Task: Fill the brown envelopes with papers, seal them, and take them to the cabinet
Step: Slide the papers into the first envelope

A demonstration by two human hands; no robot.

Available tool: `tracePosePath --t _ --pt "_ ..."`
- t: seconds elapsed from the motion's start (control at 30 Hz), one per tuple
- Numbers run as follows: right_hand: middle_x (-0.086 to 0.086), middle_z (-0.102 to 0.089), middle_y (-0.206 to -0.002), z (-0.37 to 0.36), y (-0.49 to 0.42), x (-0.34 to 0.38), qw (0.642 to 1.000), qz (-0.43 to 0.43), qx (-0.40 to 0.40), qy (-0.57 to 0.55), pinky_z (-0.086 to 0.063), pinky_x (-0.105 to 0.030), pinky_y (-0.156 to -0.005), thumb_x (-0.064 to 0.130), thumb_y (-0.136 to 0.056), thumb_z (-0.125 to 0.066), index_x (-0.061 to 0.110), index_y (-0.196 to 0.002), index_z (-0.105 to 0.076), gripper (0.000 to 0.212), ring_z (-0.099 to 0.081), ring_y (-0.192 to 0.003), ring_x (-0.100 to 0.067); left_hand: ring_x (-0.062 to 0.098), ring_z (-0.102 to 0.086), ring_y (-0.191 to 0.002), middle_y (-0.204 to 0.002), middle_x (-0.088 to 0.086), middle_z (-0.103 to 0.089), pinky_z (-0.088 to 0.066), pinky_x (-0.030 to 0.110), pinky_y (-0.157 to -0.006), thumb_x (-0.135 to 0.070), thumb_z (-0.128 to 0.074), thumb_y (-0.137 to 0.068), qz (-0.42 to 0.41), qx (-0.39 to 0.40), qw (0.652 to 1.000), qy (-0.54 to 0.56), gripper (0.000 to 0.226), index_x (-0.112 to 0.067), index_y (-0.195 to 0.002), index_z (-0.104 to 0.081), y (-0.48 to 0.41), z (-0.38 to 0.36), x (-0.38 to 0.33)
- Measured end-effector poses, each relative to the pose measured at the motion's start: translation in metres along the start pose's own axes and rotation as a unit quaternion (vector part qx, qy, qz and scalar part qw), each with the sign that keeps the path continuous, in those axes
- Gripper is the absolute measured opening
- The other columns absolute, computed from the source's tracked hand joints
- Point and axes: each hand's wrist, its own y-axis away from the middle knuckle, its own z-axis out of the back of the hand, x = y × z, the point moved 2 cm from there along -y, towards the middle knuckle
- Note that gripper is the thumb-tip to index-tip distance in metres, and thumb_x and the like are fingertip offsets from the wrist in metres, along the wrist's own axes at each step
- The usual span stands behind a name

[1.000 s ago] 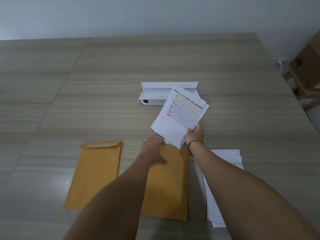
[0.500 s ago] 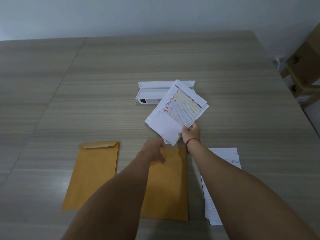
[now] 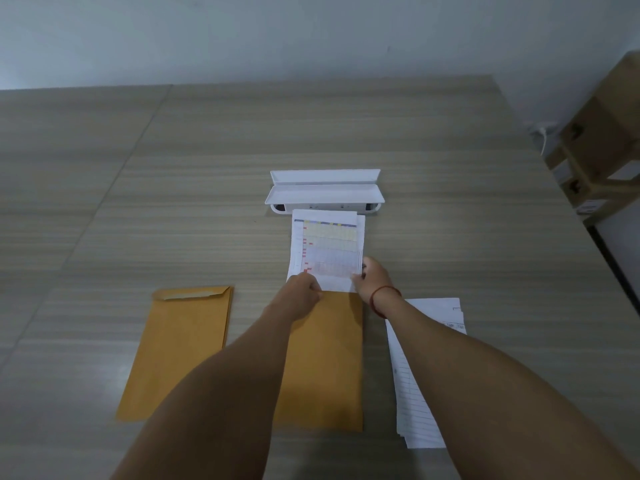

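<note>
Both arms stretched forward, and the left hand (image 3: 304, 289) and right hand (image 3: 372, 277) each pinched a bottom corner of the papers (image 3: 325, 247) at the top edge of the brown envelope (image 3: 329, 358) on the table (image 3: 207, 202).

Two brown envelopes lie flat, side by side. The left envelope (image 3: 180, 351) has its flap open at the far end. A sheaf of papers (image 3: 325, 251), topped by a coloured grid, meets the mouth of the right envelope (image 3: 325, 368). A stack of white papers (image 3: 419, 393) lies just right of it.
</note>
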Motion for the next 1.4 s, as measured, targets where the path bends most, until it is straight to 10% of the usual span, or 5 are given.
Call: tracePosePath --t 0.2,0.37,0.7,0.93,1.4 --pt "-0.008 -0.064 -0.114 0.011 -0.007 0.013 0.996 -0.001 -0.035 -0.081 -0.050 -0.033 -0.087 0.013 -0.093 -0.055 0.005 -0.117 -0.055 0.026 -0.062 -0.103 -0.024 0.017 -0.053 -0.086 -0.092 0.001 -0.058 -0.041 0.026 -0.075 -0.012 -0.058 -0.089 -0.022 -0.012 1.000 0.016 0.011 -0.013 -0.078 -0.056 -0.001 -0.001 -0.004" --pt "-0.002 -0.050 -0.080 0.009 -0.006 0.011 1.000 0.007 -0.013 0.004 -0.041 -0.025 -0.062 0.010 -0.095 -0.049 0.010 -0.092 -0.049 0.004 -0.047 -0.069 -0.015 0.017 -0.054 -0.087 -0.093 0.004 -0.060 -0.046 0.028 -0.079 -0.009 -0.056 -0.090 -0.031 -0.041 0.998 0.022 0.009 -0.010 -0.081 -0.059 -0.001 -0.003 -0.005" --pt "-0.001 -0.049 -0.090 0.019 -0.006 0.006 0.998 0.011 -0.011 0.054 -0.040 -0.026 -0.069 0.009 -0.098 -0.047 0.019 -0.078 -0.043 0.023 -0.048 -0.086 -0.019 0.014 -0.051 -0.090 -0.103 0.011 -0.065 -0.041 0.025 -0.079 -0.008 -0.054 -0.090 -0.054 -0.031 0.998 0.012 0.012 -0.002 -0.091 -0.064 -0.004 -0.010 -0.004" --pt "0.002 -0.048 -0.091 0.028 -0.006 0.004 0.999 0.005 -0.013 0.048 -0.039 -0.026 -0.070 0.011 -0.100 -0.043 0.011 -0.102 -0.047 0.005 -0.049 -0.082 -0.015 0.017 -0.053 -0.086 -0.094 0.005 -0.064 -0.043 0.028 -0.075 -0.011 -0.056 -0.088 -0.052 -0.018 0.998 0.003 0.007 -0.013 -0.084 -0.061 -0.004 -0.008 0.004" --pt "-0.005 -0.057 -0.123 0.027 -0.006 0.010 1.000 0.004 0.024 -0.016 -0.045 -0.030 -0.088 0.018 -0.096 -0.054 0.009 -0.129 -0.046 0.036 -0.055 -0.105 -0.020 0.026 -0.053 -0.086 -0.090 0.012 -0.063 -0.040 0.032 -0.074 -0.005 -0.049 -0.089 -0.084 -0.029 0.996 -0.032 0.012 -0.008 -0.084 -0.060 0.000 0.004 0.000"
